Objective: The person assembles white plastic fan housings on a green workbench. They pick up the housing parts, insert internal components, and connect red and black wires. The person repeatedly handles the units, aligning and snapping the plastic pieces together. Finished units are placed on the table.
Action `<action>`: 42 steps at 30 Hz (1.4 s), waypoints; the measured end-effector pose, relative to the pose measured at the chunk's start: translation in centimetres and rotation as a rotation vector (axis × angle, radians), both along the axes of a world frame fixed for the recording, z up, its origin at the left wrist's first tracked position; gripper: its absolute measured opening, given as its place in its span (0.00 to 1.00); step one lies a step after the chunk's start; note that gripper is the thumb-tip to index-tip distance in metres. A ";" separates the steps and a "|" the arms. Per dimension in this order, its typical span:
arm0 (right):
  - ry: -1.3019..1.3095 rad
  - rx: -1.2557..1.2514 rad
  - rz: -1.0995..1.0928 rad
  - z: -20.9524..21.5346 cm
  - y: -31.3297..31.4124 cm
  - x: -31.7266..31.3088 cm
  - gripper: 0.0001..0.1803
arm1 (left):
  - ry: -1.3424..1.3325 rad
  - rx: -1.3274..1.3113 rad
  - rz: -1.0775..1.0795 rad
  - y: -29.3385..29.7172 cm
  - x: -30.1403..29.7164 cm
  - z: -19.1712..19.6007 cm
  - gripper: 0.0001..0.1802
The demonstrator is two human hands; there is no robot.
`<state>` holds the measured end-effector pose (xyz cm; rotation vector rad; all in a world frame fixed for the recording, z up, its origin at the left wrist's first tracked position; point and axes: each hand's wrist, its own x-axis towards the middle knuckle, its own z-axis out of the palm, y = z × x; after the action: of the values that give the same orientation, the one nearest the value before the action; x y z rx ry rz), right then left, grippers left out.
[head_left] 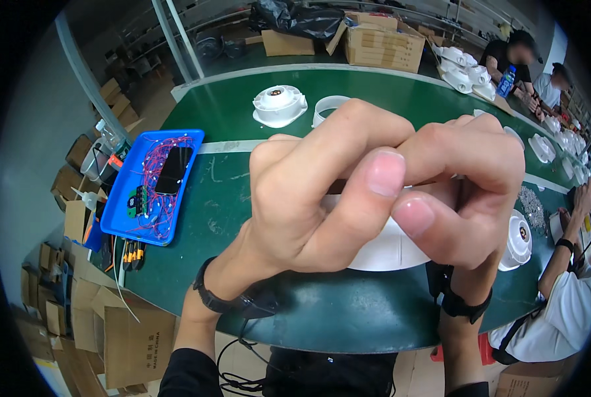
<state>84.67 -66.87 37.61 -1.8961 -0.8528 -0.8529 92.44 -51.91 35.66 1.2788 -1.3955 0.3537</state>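
Both hands are raised close to the view above the green table, fingers curled, meeting at the bent index fingers. My left hand (322, 198) is closed, its thumb near the tip of the other thumb. My right hand (464, 192) is curled the same way. Nothing shows in the gaps between thumbs and fingers, though the far fingertips are hidden. Behind and below them lies a white curved plastic part (389, 250), mostly covered by the hands. A white round housing (518, 239) with a coppery centre lies beside my right wrist. Dark bands circle both wrists.
The green table (348, 311) holds a blue tray (120, 221) with red wires, a phone and a green circuit board. Another white housing (279, 106) and a white ring (328, 104) stand farther back. Screwdrivers (134, 255) hang at the left edge. People work at the right.
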 end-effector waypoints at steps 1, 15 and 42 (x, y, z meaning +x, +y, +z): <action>0.001 0.000 0.006 0.0 0.0 0.0 0.14 | -0.002 -0.001 -0.002 0.0 0.0 0.0 0.26; -0.002 0.001 0.018 0.0 -0.1 0.0 0.13 | -0.049 -0.010 0.003 -0.2 0.1 -0.2 0.25; 0.179 0.471 -0.396 0.5 -0.8 0.9 0.20 | 0.010 0.154 0.175 -0.8 3.2 0.2 0.23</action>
<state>85.60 -67.68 38.09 -1.7007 -0.1408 -0.9976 95.60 -52.72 35.89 1.5328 -1.3262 0.3632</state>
